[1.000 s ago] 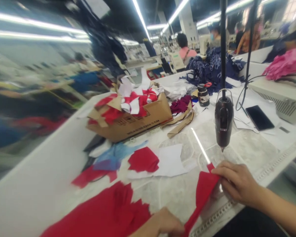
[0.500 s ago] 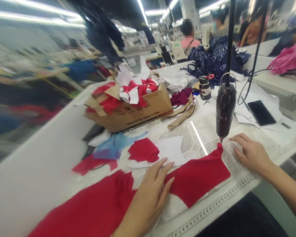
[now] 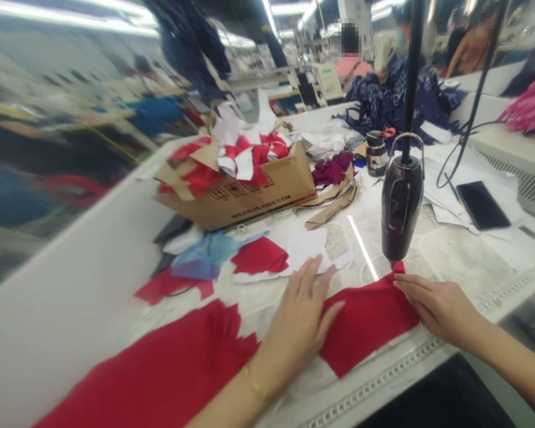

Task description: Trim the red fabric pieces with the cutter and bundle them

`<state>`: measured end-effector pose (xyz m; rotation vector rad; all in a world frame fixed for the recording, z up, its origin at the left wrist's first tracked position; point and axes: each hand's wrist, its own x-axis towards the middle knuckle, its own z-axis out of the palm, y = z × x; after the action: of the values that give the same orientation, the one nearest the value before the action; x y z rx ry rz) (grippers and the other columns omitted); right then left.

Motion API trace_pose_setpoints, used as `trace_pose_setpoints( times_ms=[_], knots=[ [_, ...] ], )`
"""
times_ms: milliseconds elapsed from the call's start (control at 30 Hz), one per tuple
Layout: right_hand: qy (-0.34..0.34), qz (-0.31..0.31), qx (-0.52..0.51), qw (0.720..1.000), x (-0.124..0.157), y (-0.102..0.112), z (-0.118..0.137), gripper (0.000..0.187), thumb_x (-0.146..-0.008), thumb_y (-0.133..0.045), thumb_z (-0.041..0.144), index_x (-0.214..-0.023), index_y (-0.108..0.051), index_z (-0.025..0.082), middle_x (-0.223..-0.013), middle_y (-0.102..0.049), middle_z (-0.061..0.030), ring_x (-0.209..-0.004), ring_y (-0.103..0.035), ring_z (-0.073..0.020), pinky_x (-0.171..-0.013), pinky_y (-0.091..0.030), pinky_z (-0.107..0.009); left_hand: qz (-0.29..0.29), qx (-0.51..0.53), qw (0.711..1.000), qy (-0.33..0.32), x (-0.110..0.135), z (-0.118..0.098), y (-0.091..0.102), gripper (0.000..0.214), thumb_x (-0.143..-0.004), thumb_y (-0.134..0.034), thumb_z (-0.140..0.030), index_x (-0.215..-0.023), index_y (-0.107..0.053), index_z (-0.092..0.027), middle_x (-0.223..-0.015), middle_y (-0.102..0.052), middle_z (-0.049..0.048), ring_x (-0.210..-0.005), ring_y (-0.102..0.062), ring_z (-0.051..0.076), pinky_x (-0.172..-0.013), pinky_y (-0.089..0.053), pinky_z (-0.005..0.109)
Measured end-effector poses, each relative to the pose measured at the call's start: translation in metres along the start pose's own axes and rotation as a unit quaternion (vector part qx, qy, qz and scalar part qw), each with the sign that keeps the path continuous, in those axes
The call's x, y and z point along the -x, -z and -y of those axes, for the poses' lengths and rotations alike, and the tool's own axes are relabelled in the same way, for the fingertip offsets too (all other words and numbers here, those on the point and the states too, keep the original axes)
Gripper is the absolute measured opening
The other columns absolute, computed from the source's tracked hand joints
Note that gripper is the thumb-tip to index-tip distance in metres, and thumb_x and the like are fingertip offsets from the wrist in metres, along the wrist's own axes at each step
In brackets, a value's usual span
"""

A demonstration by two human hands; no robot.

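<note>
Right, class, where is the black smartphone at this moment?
In the head view, the smartphone lies at right on white papers, beyond the right hand, right of the hanging black tool.

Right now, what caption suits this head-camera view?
The left hand and right hand press red fabric on a white worktable under a hanging black tool.

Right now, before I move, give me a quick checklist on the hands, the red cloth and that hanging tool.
Left hand flat on the red cloth panel: ok.
Right hand at the panel's top edge, fingers on the cloth: ok.
Tip of the hanging black tool clear of the panel: cannot tell; it sits right at the corner.
Panel separate from the larger red cloth: cannot tell; the left hand hides the gap.
Phone away from both hands: ok.
</note>
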<state>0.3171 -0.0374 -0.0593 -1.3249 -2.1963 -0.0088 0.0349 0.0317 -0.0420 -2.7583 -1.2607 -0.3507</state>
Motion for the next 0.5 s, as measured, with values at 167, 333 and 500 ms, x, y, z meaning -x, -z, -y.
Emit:
trace_pose_setpoints(
  times_ms=[167,333,500],
  knots=[
    [-0.035,-0.001,0.050,0.998,0.002,0.002,-0.006,0.035,-0.096,-0.039,0.014,-0.116,-0.067,0.014,-0.127,-0.065,-0.0055,-0.081,-0.073,-0.0171,-0.060,-0.061,-0.027,0.054,0.068,0.990,-0.110,0.047,-0.036,0.024,0.056,-0.096,-0.048,-0.038,-0.150,-0.038,-0.025,-0.153,-0.040,0.0097,-0.135,-0.049,0.027,-0.101,-0.053,0.038],
    [-0.075,-0.001,0.113,0.991,0.002,0.007,-0.021,0.033,-0.095,-0.043,0.019,-0.115,-0.069,0.018,-0.125,-0.066,-0.0021,-0.080,-0.073,-0.0172,-0.056,-0.060,-0.028,0.064,0.061,0.993,-0.084,0.060,-0.029,0.026,0.061,-0.096,-0.048,-0.034,-0.154,-0.030,-0.027,-0.153,-0.040,0.0065,-0.134,-0.050,0.025,-0.101,-0.052,0.036],
    [-0.088,-0.012,0.174,0.981,0.001,0.008,-0.026,0.032,-0.095,-0.045,0.019,-0.113,-0.071,0.019,-0.121,-0.069,-0.0030,-0.083,-0.073,-0.0184,-0.053,-0.057,-0.026,0.037,0.025,0.997,-0.069,0.055,-0.019,0.022,0.055,-0.096,-0.047,-0.037,-0.149,-0.039,-0.024,-0.153,-0.041,0.0062,-0.137,-0.046,0.026,-0.102,-0.052,0.039]
  ],
)
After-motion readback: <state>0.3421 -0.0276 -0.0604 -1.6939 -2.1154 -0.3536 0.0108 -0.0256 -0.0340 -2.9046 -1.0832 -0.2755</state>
